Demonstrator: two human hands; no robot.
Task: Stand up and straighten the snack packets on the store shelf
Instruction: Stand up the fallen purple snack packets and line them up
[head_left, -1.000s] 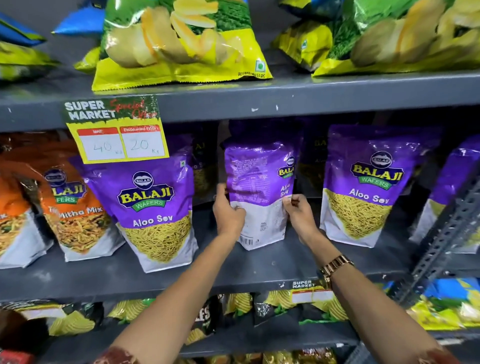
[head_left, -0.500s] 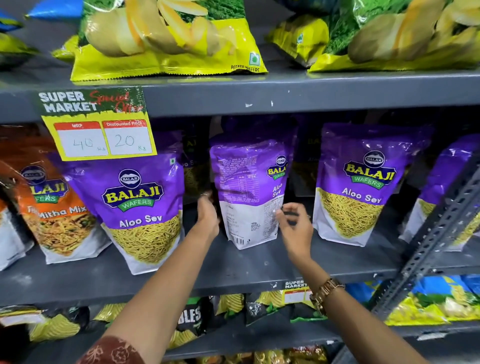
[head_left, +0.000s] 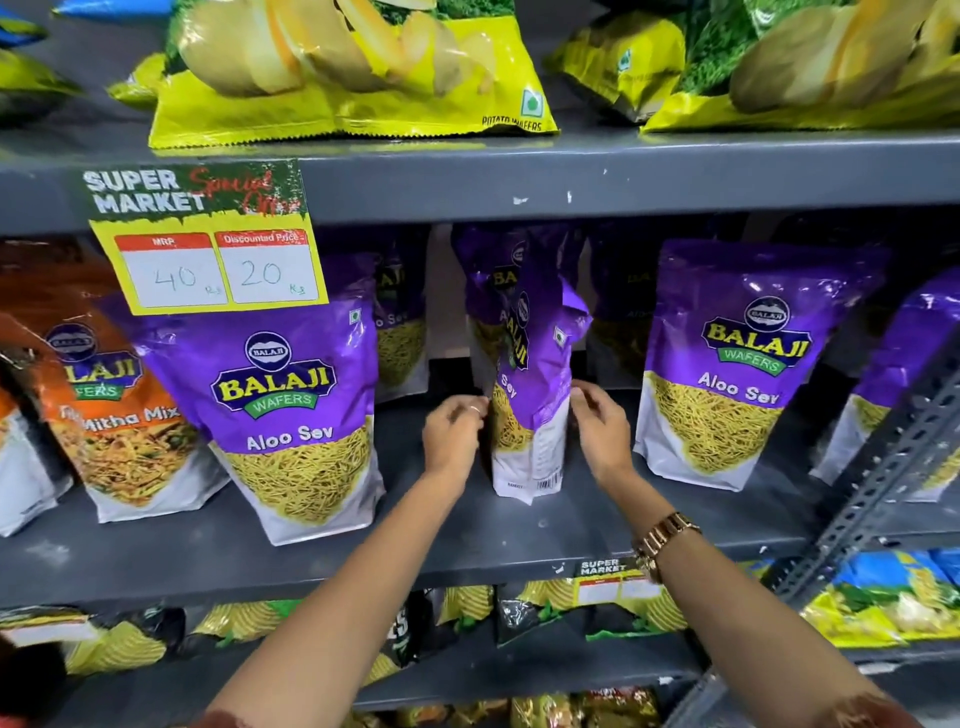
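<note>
On the middle shelf (head_left: 519, 540), between two front-facing purple Aloo Sev packets, one purple packet (head_left: 530, 415) stands upright but turned edge-on, its barcode side angled right. The left hand (head_left: 453, 436) and right hand (head_left: 597, 428) flank its lower half with fingers loosely curled, each grip open and at most brushing the packet's sides, holding nothing. The step in hand looks like turning it; next it probably needs rotating until its label faces forward like its neighbours.
</note>
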